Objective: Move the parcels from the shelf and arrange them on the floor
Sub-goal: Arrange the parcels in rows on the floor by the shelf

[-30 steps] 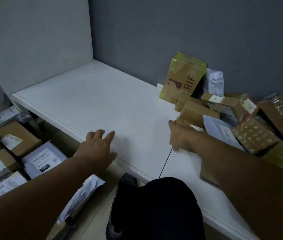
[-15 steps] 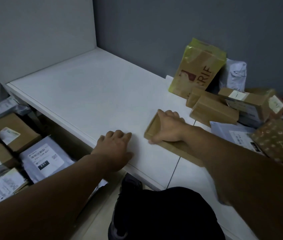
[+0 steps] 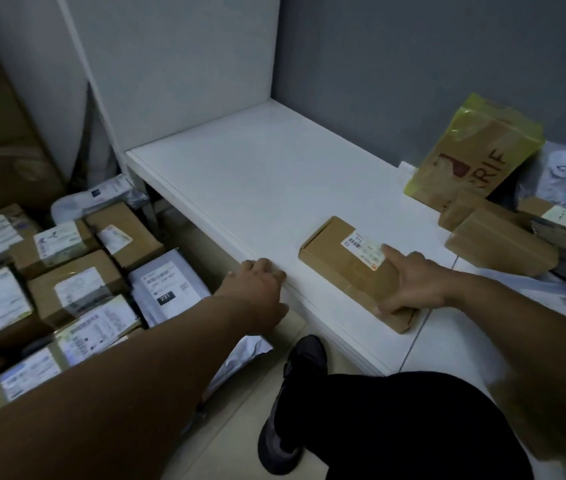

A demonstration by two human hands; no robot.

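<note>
Right hand lies on top of a flat box, fingers fairly straight and spread, index tip on the white label, thumb along the near edge. It reads as a press or slide contact; I cannot tell whether it has a true grip. Left hand is at 9 o'clock from the box and apart from it. Its fingers are loosely bent over the front edge of the shelf, apparently as a brace, and it holds no parcel. The box lies flat on the shelf near the front edge, at 4 o'clock from view centre, not yet lifted. Progress, by judgement, is past halfway. Many labelled parcels already sit packed side by side on the floor at 8 to 9 o'clock, below and beside the shelf. The shelf's left and middle show bare white surface. What is left is a pile at 2 to 3 o'clock against the grey wall: a yellow bag leaning upright, a white bag just beside it, several brown boxes overlapping in front, and more cut off by the right edge, so the count is uncertain. Step in hand: taking the flat box off the shelf; it would then need a place among the floor rows.
</note>
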